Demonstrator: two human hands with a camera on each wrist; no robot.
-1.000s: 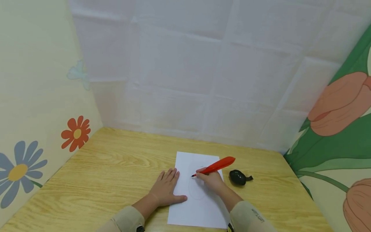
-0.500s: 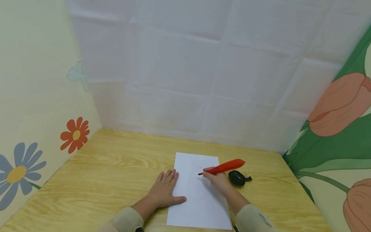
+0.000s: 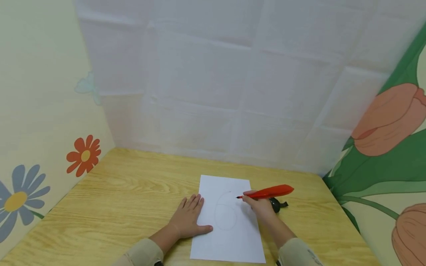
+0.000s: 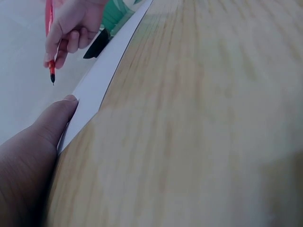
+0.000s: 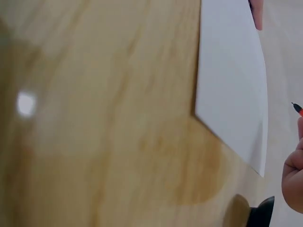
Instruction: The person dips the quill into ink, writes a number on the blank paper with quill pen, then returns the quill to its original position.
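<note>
My right hand [image 3: 261, 207] pinches a red feather pen [image 3: 273, 191], its dark tip pointing left over the upper right part of a white sheet of paper [image 3: 229, 244]. In the left wrist view the pen's nib [image 4: 52, 79] seems raised off the paper. A thin line [image 3: 217, 204] on the sheet makes a shape like a 6. My left hand [image 3: 187, 218] lies flat with fingers spread across the sheet's left edge, its thumb [image 4: 59, 116] on the paper. The right wrist view shows only part of my right hand [image 5: 294, 172].
Just behind my right hand sits a shiny black rounded object [image 3: 274, 204] with a short tab, partly hidden. The wood-grain table [image 3: 139, 184] ends at a white cloth backdrop [image 3: 213, 122]. Flower-printed panels [image 3: 20, 122] stand at both sides.
My right hand has moved right with the feather pen, uncovering more of the drawn line and covering part of the black object. My left hand has stayed in place on the sheet.
</note>
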